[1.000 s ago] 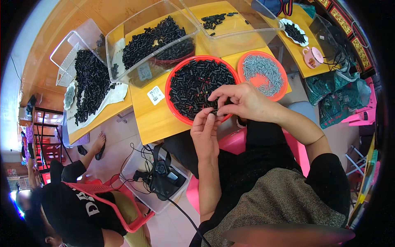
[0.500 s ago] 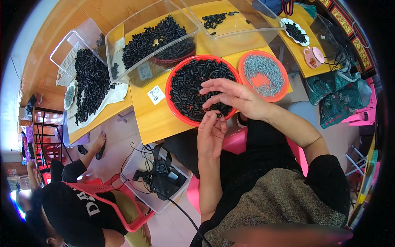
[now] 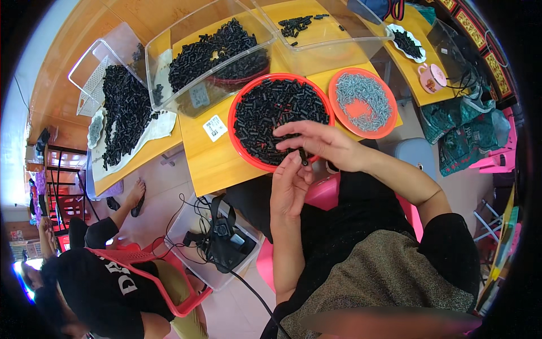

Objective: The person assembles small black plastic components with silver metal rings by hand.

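One long yellow wooden table (image 3: 203, 172) supported the containers. On it stood a clear rectangular plastic bin (image 3: 165, 104) with a heap of short black tubular pieces (image 3: 209, 51); its high walls probably served to contain the bulk. A round red plastic basin (image 3: 235, 141), filled with similar pieces, was set at the table's front edge, presumably to give both hands direct access. A round orange-red plastic plate (image 3: 355, 108) with small silver metal screws (image 3: 364, 93) was placed just beside the basin, on the right; the separate containers likely prevented mixing.

The bare right hand (image 3: 319, 144) hung above the basin, fingers extended and thumb apart; no object could be made out in it. The bare left hand (image 3: 289, 183), at the basin's near rim, pinched one small dark piece (image 3: 305, 162) between thumb and fingertips, apparently to leave its end exposed. The fingers hid its full shape.

Markings, in descending size: bold white letters on a seated co-worker's black shirt (image 3: 96, 285); light print on dark green plastic bags (image 3: 471, 144); fine black print on a white rectangular paper label (image 3: 214, 128), flat on the table left of the basin, too small to read
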Available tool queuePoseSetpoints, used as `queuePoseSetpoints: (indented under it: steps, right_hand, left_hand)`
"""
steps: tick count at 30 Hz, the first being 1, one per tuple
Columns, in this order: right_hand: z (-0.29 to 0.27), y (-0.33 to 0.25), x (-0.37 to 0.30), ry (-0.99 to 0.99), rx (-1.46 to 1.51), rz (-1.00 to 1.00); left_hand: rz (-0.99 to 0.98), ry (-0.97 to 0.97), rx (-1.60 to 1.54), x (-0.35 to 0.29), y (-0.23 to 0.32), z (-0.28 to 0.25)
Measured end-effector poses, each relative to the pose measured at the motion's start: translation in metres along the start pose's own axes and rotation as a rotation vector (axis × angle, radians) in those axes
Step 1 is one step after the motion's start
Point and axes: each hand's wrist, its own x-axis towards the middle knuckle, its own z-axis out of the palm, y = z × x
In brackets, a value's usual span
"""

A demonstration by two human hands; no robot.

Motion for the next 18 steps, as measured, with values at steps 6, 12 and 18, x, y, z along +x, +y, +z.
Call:
queuePoseSetpoints:
  steps: [6, 12, 18]
  right_hand:
    - [-0.011, 0.004, -0.006, 0.048, -0.289, 0.021]
    - [-0.01, 0.004, -0.003, 0.209, -0.028, 0.103]
    - [-0.049, 0.004, 0.014, 0.357, -0.359, 0.111]
  left_hand:
    - [-0.008, 0.126, 0.057, 0.0, 0.002, 0.001]
    - [0.016, 0.074, -0.045, 0.0, 0.0, -0.001]
    - [0.105, 0.095, -0.089, -0.002, 0.013, -0.013]
